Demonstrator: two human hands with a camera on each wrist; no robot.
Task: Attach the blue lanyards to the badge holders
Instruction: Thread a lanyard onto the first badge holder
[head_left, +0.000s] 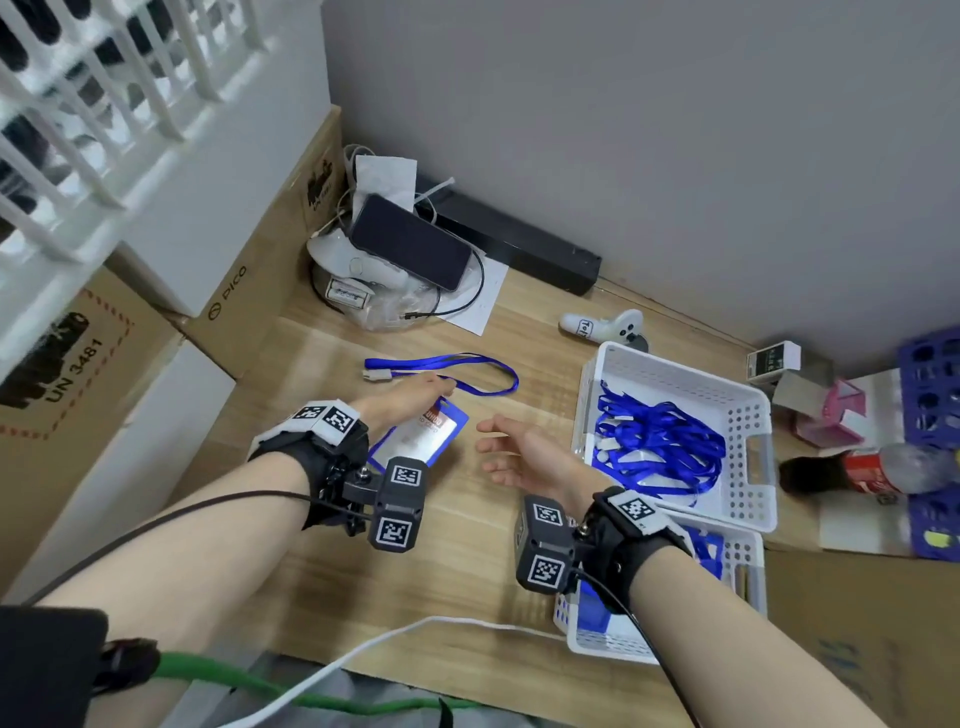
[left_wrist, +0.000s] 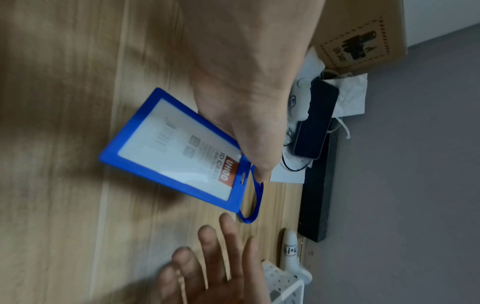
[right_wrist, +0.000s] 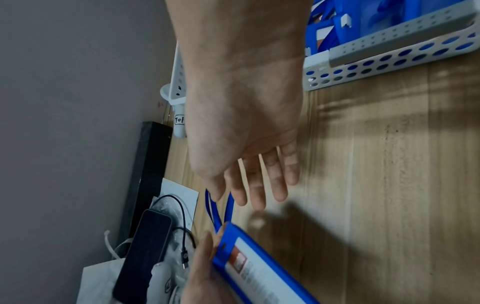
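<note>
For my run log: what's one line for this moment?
left hand holds badge holder | right hand open, empty | blue lanyard on table, unattached

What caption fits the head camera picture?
Left hand holds a blue badge holder beside a loose lanyard.

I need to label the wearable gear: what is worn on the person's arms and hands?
Bare forearms. Each wrist has a black strap with white square-code tags and a black camera block bearing more tags; thin black cables trail back. Right strap matches. Hands are bare, no gloves.
</note>
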